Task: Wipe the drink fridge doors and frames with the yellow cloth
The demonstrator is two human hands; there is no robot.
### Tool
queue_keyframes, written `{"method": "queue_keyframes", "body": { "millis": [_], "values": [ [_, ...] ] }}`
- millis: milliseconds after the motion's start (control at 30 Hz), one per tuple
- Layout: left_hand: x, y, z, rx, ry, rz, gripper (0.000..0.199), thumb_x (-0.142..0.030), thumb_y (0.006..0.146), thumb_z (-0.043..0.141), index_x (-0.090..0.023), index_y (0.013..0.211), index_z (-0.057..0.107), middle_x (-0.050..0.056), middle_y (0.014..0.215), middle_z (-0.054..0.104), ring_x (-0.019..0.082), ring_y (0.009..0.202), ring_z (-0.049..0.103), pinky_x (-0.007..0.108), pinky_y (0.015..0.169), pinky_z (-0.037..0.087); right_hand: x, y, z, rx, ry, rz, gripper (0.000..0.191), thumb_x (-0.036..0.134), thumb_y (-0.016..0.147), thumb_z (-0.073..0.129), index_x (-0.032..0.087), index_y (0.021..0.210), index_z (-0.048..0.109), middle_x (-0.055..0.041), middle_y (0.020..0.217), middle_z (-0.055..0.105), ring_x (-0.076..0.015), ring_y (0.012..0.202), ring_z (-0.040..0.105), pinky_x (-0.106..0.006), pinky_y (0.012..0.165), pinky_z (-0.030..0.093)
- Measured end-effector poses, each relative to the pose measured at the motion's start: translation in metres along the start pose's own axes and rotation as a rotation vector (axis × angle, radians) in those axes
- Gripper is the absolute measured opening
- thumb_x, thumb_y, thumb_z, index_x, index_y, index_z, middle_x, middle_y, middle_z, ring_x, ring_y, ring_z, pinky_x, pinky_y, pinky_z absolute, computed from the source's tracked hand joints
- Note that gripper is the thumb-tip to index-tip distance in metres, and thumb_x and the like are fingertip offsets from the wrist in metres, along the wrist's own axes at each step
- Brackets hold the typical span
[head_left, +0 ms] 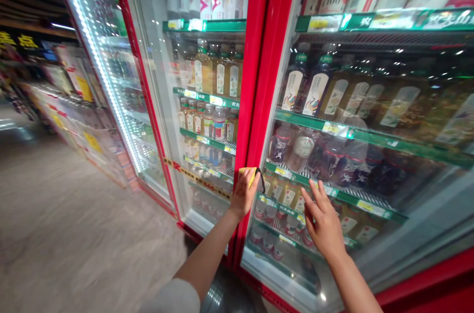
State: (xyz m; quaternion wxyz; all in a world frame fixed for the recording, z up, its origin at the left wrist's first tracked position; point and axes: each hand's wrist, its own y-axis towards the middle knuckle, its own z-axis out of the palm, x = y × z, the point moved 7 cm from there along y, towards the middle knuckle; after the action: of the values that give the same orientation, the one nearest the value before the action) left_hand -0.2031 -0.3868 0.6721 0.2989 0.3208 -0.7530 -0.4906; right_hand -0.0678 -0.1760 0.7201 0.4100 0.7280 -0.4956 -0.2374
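My left hand (243,198) is up against the red door frame (250,140) of a drinks fridge, its fingers closed over a small yellow thing (253,178) with a black loop. Most of that thing is hidden, so I cannot tell if it is a cloth or a sponge. In front of the right glass door (311,266), my right hand (324,224) is raised with its fingers spread and nothing in it. Whether its fingertips touch the glass is unclear. Behind the glass stand dark bottles (335,157) and smaller yellow bottles (289,195).
Shelves of bottled drinks with green price rails (370,140) fill the fridge. To the left, another fridge section (126,56) has a bright light strip. Grey floor (92,244) lies at lower left, with display stands (74,120) beyond. A dark rounded thing (225,293) is below my arms.
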Motion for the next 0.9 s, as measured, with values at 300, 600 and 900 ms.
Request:
{"method": "queue_keyframes", "body": {
  "millis": [300,600,900],
  "values": [
    [0.006,0.098,-0.023,-0.008,-0.038,0.032,0.068,-0.006,0.095,0.042,-0.019,0.161,0.03,0.016,0.163,0.036,0.029,0.156,0.024,0.054,0.127,0.031,-0.007,0.011,0.0,-0.048,-0.015,0.019,0.081,0.005,0.093,0.048,0.037,0.163,0.022,-0.0086,0.169,0.028,-0.035,0.156,0.022,-0.063,0.114,0.046],
    [0.01,0.191,-0.051,-0.063,-0.07,0.021,0.067,-0.012,0.089,0.059,-0.015,0.153,0.041,0.019,0.16,0.039,0.031,0.157,0.022,0.056,0.128,0.026,0.008,0.056,0.002,-0.05,-0.08,-0.074,0.09,0.001,0.09,0.047,0.035,0.164,0.012,-0.008,0.171,0.019,-0.0347,0.157,0.017,-0.068,0.118,0.037],
    [-0.002,0.119,-0.017,0.015,0.049,-0.071,0.073,-0.005,0.093,0.05,-0.014,0.161,0.027,0.019,0.165,0.032,0.029,0.157,0.022,0.057,0.129,0.022,0.007,0.034,0.019,-0.014,-0.063,-0.004,0.093,-0.001,0.089,0.048,0.035,0.164,0.009,-0.0071,0.171,0.02,-0.0337,0.157,0.016,-0.068,0.119,0.036]
  ]
}}
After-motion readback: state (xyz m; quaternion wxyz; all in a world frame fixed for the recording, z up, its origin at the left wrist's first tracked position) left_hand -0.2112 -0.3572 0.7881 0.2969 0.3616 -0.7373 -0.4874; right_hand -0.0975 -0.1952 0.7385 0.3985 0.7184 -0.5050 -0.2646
